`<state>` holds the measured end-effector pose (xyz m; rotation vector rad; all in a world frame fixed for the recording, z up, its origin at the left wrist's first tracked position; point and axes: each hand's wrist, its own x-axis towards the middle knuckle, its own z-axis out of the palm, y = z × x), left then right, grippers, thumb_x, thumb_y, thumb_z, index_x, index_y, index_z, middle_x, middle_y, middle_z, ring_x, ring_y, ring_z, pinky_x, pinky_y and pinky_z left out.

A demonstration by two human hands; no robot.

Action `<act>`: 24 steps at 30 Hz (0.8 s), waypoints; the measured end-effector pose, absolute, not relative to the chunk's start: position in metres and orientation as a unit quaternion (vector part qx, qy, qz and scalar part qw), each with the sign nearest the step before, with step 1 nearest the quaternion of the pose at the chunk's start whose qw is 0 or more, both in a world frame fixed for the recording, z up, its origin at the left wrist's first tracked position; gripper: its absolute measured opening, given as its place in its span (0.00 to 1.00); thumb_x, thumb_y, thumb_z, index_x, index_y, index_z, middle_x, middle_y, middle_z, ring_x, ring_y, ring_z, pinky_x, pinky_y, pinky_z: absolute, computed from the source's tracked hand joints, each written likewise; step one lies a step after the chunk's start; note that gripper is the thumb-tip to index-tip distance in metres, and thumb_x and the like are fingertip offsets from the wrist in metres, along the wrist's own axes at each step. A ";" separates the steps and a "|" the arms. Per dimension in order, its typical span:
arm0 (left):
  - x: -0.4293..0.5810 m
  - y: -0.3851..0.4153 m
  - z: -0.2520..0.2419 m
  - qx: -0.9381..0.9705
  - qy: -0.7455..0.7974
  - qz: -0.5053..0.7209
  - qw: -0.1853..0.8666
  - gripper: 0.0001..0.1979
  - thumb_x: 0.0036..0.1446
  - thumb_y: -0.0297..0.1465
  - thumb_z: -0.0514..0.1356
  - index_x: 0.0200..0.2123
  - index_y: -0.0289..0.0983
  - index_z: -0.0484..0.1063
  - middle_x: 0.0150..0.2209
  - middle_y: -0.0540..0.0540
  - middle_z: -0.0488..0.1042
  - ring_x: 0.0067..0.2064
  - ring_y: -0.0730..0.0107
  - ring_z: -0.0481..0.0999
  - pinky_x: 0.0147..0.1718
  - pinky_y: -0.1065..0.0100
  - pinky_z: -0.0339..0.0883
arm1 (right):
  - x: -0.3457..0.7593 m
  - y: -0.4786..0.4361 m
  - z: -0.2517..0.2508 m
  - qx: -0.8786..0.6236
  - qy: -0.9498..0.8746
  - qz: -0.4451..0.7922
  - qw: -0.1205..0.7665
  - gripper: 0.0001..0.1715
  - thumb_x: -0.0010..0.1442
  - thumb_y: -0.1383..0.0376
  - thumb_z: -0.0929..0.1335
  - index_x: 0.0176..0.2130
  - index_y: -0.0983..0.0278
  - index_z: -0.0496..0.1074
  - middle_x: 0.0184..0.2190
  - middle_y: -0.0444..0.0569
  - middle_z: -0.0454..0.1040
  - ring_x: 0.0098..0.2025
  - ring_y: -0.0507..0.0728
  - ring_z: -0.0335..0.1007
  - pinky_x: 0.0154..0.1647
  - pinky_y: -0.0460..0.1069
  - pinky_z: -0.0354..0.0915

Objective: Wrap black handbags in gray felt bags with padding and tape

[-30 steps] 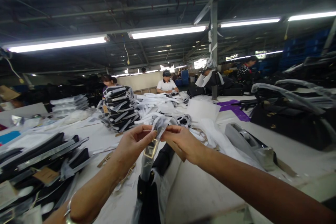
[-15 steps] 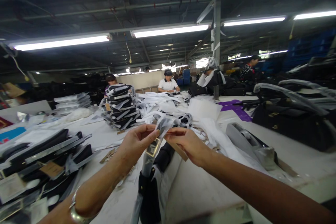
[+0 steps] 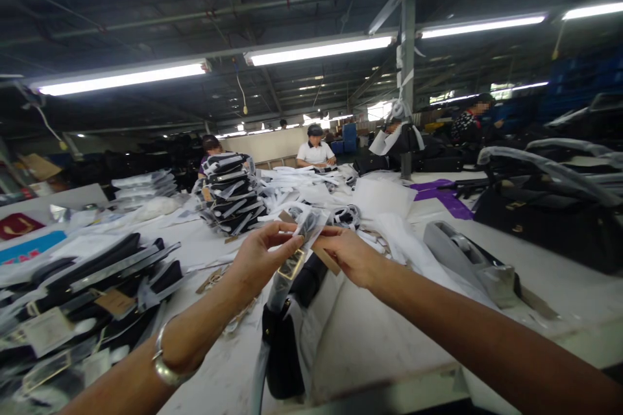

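My left hand [image 3: 268,251] is closed, thumb and fingers pinching a bag strap [image 3: 278,292] covered in clear plastic. A gold buckle [image 3: 291,264] shows through the plastic just under the thumb. From the other side, my right hand [image 3: 351,257] pinches the edge of the plastic wrap [image 3: 311,225] near the strap's upper end. A brown card tag [image 3: 327,260] hangs beneath the right fingers; whether they grip it too I cannot tell. Below both hands a small black handbag [image 3: 283,356] stands on the table, with white sheet material along its right side.
Wrapped black bags are heaped at the left [image 3: 121,272], and a tall stack [image 3: 231,194] rises behind. A grey tape dispenser [image 3: 452,253] and a large black handbag [image 3: 530,214] are on the right. White padding strips [image 3: 302,188] cover the table's middle. Several people work farther back.
The view has shifted slightly, so the scene sits a little farther right. Both hands keep their pinch, and the strap's plastic-wrapped top has turned a little between them.
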<state>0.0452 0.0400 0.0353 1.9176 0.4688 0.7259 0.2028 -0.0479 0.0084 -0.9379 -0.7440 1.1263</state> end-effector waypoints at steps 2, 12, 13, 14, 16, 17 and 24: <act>0.043 0.042 0.034 0.796 0.195 0.303 0.486 0.21 0.53 0.46 0.67 0.43 0.36 0.75 0.40 0.43 0.81 0.42 0.61 0.78 0.41 0.66 0.66 | 0.205 -0.051 0.009 -0.421 -0.346 0.507 0.668 0.22 0.39 0.64 0.80 0.38 0.65 0.81 0.30 0.48 0.81 0.32 0.56 0.74 0.38 0.50 0.67; 0.043 0.039 0.040 0.797 0.183 0.309 0.486 0.21 0.51 0.47 0.67 0.40 0.37 0.76 0.42 0.41 0.80 0.42 0.59 0.79 0.42 0.63 0.71 | 0.190 -0.082 0.016 -0.319 -0.474 0.482 0.664 0.24 0.54 0.60 0.76 0.50 0.57 0.77 0.51 0.47 0.76 0.54 0.60 0.69 0.58 0.53 0.62; 0.043 0.038 0.040 0.794 0.183 0.309 0.491 0.22 0.50 0.48 0.67 0.40 0.37 0.76 0.42 0.41 0.80 0.42 0.58 0.79 0.42 0.62 0.71 | 0.190 -0.081 0.013 -0.326 -0.488 0.463 0.665 0.24 0.53 0.59 0.76 0.50 0.58 0.78 0.50 0.47 0.77 0.53 0.60 0.70 0.59 0.53 0.61; 0.043 0.038 0.040 0.791 0.184 0.308 0.496 0.23 0.50 0.49 0.68 0.40 0.36 0.76 0.42 0.41 0.80 0.42 0.58 0.79 0.42 0.62 0.71 | 0.191 -0.080 0.010 -0.336 -0.495 0.447 0.665 0.24 0.52 0.58 0.77 0.49 0.59 0.78 0.48 0.48 0.78 0.52 0.60 0.71 0.58 0.54 0.61; 0.042 0.037 0.040 0.784 0.186 0.306 0.507 0.24 0.49 0.50 0.68 0.39 0.36 0.76 0.41 0.41 0.80 0.43 0.58 0.79 0.43 0.63 0.70 | 0.195 -0.075 0.002 -0.361 -0.484 0.436 0.667 0.23 0.52 0.56 0.77 0.46 0.62 0.80 0.44 0.49 0.79 0.49 0.60 0.73 0.56 0.54 0.63; 0.042 0.037 0.039 0.782 0.186 0.303 0.512 0.24 0.49 0.50 0.68 0.40 0.36 0.76 0.40 0.42 0.80 0.43 0.58 0.79 0.43 0.63 0.70 | 0.197 -0.072 -0.002 -0.373 -0.467 0.438 0.671 0.22 0.52 0.56 0.77 0.45 0.62 0.80 0.43 0.50 0.79 0.48 0.59 0.73 0.55 0.54 0.64; 0.039 0.039 0.034 0.775 0.192 0.298 0.523 0.22 0.50 0.48 0.68 0.40 0.37 0.77 0.40 0.44 0.81 0.42 0.61 0.79 0.44 0.65 0.69 | 0.197 -0.067 -0.007 -0.427 -0.366 0.458 0.689 0.25 0.45 0.55 0.80 0.41 0.63 0.81 0.38 0.50 0.80 0.45 0.59 0.74 0.51 0.53 0.66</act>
